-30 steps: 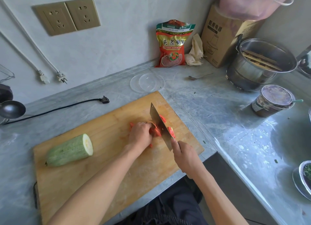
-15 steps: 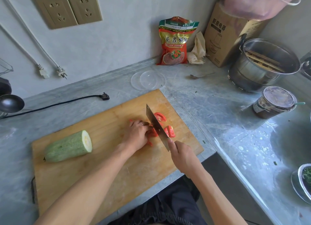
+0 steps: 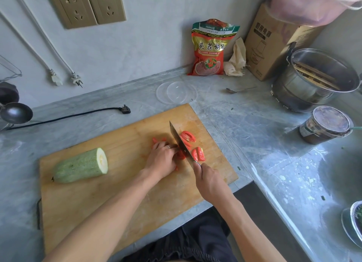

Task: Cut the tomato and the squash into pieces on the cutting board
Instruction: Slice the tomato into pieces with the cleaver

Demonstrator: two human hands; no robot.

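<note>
Head view: right hand [image 3: 210,185] grips a steel cleaver [image 3: 181,142] upright over red tomato pieces [image 3: 197,154] on the wooden cutting board [image 3: 125,199]; left hand [image 3: 161,160] curls on them. Fingertips beside the blade risk a nick. Green squash [image 3: 81,166] lies uncut.

This is a home kitchen. A wooden cutting board [image 3: 109,191] lies on a grey stone table [image 3: 244,120]. Beyond the grip on the knife stand a steel pot [image 3: 305,89], a food bag [image 3: 210,48], perhaps dried berries, and wall sockets [image 3: 86,7].
</note>
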